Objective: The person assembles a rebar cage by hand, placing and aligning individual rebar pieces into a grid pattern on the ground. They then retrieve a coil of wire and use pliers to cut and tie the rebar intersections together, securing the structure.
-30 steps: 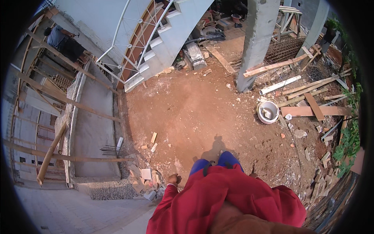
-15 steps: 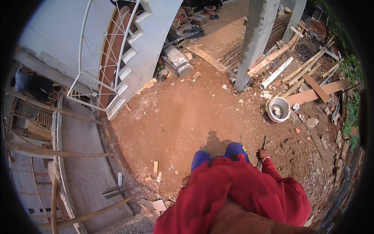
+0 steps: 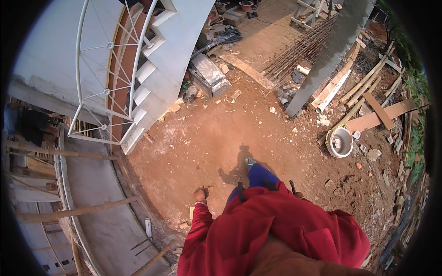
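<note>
Carrying looked to be the stage reached: the slim dark tool point(image 3: 292, 186) jutted up from your right hand point(image 3: 299, 195), seemingly clasped in it, not yet set down or applied to anything. Your left hand point(image 3: 201, 194) hung loosely curled, its contents undeterminable. Well apart, the white bucket point(image 3: 341, 132) stood on the dirt ground point(image 3: 207, 129).

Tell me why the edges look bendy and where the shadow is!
In the head view, fisheye distortion curves the concrete ledge and blackens the corners; in the head view, sunlight casts a dark shadow on reddish dirt beside the shoe.
</note>
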{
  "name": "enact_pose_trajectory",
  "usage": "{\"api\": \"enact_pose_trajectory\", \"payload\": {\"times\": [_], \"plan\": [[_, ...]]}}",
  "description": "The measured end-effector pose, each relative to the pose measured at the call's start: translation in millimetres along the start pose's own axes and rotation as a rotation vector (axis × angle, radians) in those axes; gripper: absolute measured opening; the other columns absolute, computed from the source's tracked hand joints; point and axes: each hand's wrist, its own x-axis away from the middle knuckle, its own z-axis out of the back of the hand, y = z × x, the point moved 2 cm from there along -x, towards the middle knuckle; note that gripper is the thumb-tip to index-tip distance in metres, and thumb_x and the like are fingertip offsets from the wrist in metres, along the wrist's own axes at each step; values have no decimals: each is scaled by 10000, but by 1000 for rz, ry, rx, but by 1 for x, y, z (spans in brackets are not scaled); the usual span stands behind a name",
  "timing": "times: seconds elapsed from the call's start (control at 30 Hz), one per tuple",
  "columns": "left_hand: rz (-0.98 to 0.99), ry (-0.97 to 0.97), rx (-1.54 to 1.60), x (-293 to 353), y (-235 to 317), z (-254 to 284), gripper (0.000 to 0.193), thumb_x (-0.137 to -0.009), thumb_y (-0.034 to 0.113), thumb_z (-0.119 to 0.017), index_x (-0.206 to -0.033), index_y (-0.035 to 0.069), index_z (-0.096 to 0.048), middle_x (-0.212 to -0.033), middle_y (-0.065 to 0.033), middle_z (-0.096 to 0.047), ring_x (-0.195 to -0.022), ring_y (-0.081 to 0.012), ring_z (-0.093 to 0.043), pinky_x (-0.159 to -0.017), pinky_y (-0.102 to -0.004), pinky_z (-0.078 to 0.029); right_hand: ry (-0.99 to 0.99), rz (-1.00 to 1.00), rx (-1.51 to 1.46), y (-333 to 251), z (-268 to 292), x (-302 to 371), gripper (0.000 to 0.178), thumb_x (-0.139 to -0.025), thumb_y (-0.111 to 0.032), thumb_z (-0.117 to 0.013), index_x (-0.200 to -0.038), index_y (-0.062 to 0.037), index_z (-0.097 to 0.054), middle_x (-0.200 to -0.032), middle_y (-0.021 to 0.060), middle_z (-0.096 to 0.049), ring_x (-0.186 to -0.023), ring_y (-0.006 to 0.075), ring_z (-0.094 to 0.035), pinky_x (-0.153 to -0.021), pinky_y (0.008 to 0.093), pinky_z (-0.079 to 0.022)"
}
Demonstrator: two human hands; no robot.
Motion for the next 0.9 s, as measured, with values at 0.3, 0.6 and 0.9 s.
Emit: {"api": "enact_pose_trajectory", "payload": {"times": [0.3, 0.6, 0.9], "plan": [[241, -111, 73, -33, -16, -30, 270, -909, 178, -555, -1082, -28, -582, -832, -176, -676, -654, -259, -655, -567, -360, -541, 420, -264, -1662, -37, 221, -60, 151, -915, -128, -503, -922, 1, -581, -671, 104, -616, -538, 195, -594, -450, 349, -446], [221, -151, -28, -140, 66, -62, 262, -909, 199, -551, -1046, -20, -592, -795, -149, -677, -633, -252, -652, -541, -349, -527, 374, -372, -1531, -92, 244, -81, 213, -861, -191, -576, -930, 5, -625, -717, 118, -643, -619, 229, -622, -547, 355, -484], [20, -81, -25, -193, 239, -161, 193, -939, 166, -543, -1040, 13, -601, -779, -126, -673, -572, -189, -631, -483, -283, -497, -112, -344, -450, -42, 175, -130, 263, -869, -276, -554, -987, -93, -701, -919, 84, -709, -904, 233, -686, -711, 378, -527]]}}
